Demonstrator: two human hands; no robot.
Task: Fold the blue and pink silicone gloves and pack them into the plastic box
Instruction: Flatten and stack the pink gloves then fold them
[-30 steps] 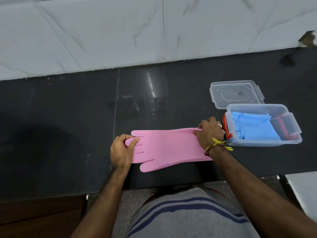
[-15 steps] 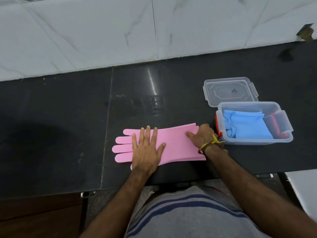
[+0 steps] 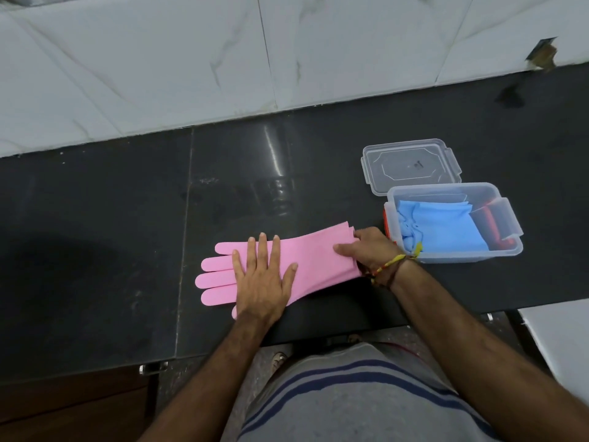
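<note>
A pink silicone glove (image 3: 315, 260) lies flat on the black counter, fingers pointing left, cuff to the right. My left hand (image 3: 266, 279) presses flat on its palm area, fingers spread. My right hand (image 3: 369, 248) grips the cuff end, thumb on top. Just right of the cuff stands the clear plastic box (image 3: 506, 250) with red latches. A folded blue glove (image 3: 446, 228) lies inside it.
The box's clear lid (image 3: 411, 165) lies flat behind the box. A white marble wall (image 3: 223, 59) rises at the back of the counter (image 3: 95, 250). The counter's front edge runs just below the glove. A white surface (image 3: 561, 339) sits at the lower right.
My left hand left the glove's fingertips and moved right to lie flat on the palm area. The glove's fingers now lie uncovered. My right hand stays at the cuff.
</note>
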